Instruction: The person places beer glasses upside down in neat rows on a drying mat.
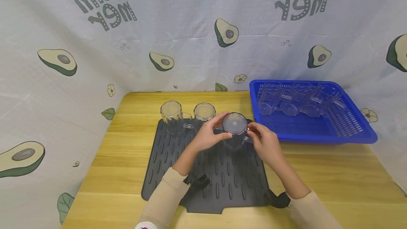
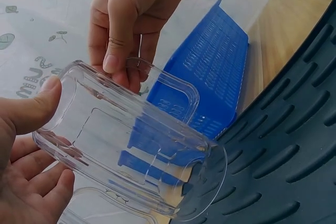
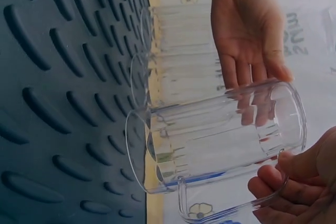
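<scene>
A clear glass mug (image 1: pixel 234 131) is upside down above the back right part of the dark ridged drying mat (image 1: pixel 219 183). My left hand (image 1: pixel 207 135) holds it near its upturned base, thumb on one side and fingers on the other. The right hand (image 1: pixel 266 143) pinches its handle (image 3: pixel 231 211) between thumb and fingers. In the left wrist view, the rim of the mug (image 2: pixel 126 135) points down close to the mat. Two more clear mugs stand upside down along the mat's back edge, one at the left (image 1: pixel 172 117) and one in the middle (image 1: pixel 204 111), partly behind my left hand.
A blue slotted basket (image 1: pixel 353 139) stands on the wooden table (image 1: pixel 111 172) at the back right, with three clear mugs (image 1: pixel 294 103) lying tilted inside. Behind the table hangs a white curtain (image 1: pixel 190 17) printed with avocados.
</scene>
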`<action>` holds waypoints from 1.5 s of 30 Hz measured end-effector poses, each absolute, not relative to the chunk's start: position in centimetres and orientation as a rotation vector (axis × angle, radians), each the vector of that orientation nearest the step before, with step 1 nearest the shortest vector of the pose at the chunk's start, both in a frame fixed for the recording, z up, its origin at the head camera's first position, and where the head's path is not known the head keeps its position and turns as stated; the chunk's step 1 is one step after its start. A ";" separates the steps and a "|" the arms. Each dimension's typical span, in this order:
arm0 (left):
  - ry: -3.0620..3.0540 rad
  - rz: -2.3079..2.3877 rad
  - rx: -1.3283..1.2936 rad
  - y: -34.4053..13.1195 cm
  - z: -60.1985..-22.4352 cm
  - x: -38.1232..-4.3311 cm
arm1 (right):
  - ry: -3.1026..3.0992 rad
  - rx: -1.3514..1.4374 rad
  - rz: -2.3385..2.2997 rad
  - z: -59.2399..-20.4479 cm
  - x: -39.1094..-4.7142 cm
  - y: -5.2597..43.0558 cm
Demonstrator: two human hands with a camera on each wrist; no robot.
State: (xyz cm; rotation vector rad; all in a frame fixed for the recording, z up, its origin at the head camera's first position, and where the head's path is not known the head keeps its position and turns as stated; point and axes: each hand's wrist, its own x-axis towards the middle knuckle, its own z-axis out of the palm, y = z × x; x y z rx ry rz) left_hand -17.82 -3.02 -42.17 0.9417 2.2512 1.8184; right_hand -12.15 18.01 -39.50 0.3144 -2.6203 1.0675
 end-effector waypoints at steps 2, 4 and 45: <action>2.249 1.807 0.937 -2.9 -42.2 -18.0 | -2.641 0.308 1.058 -39.6 -12.4 18.0; 2.249 1.793 0.938 -2.7 -42.2 -18.2 | -2.646 0.306 1.045 -39.7 -12.6 18.1; 2.455 1.827 0.818 -0.7 -42.7 -18.7 | -2.579 0.259 0.919 -41.3 -15.9 18.3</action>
